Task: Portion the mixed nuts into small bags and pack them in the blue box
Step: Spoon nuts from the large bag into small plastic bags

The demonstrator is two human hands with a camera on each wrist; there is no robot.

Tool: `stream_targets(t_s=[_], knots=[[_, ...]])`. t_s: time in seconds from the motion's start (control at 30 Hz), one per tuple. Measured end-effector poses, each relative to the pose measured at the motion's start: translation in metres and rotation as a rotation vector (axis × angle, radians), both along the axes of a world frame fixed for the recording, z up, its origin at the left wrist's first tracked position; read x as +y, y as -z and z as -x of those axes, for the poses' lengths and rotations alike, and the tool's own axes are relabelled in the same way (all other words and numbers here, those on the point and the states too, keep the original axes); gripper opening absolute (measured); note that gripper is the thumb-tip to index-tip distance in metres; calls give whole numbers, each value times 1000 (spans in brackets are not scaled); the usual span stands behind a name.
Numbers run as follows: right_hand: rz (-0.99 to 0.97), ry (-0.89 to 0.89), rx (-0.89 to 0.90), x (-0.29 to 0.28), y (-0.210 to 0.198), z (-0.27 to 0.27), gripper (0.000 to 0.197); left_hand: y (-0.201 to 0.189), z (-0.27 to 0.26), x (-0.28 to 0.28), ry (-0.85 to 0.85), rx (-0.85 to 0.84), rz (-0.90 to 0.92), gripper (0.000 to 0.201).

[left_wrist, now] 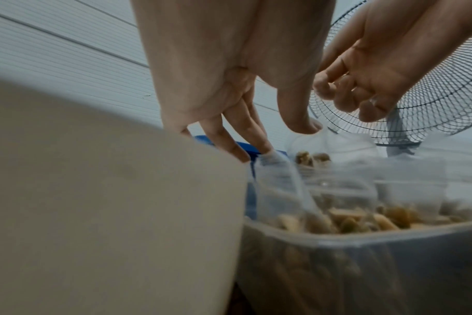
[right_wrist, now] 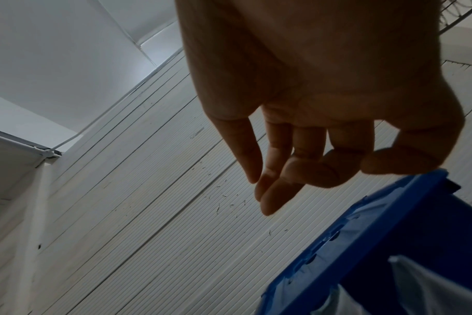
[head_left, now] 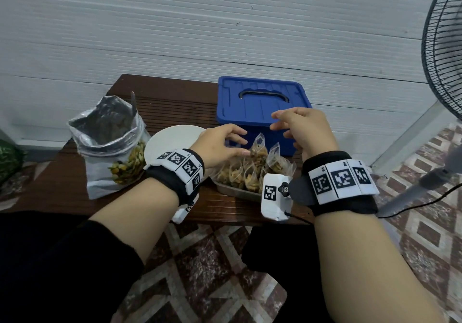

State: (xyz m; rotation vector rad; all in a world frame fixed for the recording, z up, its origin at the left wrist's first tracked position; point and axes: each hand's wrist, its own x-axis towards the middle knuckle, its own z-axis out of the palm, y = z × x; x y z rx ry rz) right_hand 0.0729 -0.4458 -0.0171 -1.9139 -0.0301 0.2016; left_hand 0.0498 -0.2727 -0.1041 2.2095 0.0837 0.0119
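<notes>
Foil pouch of mixed nuts (head_left: 110, 145) stands lower left; the left hand (head_left: 220, 145), fingers relaxed, brushes small filled bags (head_left: 252, 170) in a tray at centre. Right hand (head_left: 300, 127) hovers loosely curled, empty, before the lidded blue box (head_left: 260, 107). A careless reach may topple bags.

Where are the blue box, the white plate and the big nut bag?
blue box (head_left: 260, 102): head view, on its closed lid.
white plate (head_left: 172, 140): head view, bare centre.
big nut bag (head_left: 110, 132): head view, open mouth.

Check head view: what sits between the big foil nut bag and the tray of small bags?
The white bowl, partly behind the left hand, sits between foil bag and tray.
</notes>
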Motion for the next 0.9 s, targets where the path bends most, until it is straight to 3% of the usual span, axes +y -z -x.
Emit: stream_targets(t_s=[0.17,0.3,0.53,0.67,0.9], knots=[[-15,-52,-14,15,-4,4,15,3,18,35,-191,-18,46,29],[-15,-90,-25,27,-7,8,16,19,28,62,-339,63,-119,42],[19,-155,-64,43,-9,14,19,37,28,65,-189,376,-400,75],[40,-170,-77,50,-8,14,21,34,26,62,-207,385,-401,60],[25,-191,-81,57,-6,13,17,30,29,58,-252,292,-392,8]])
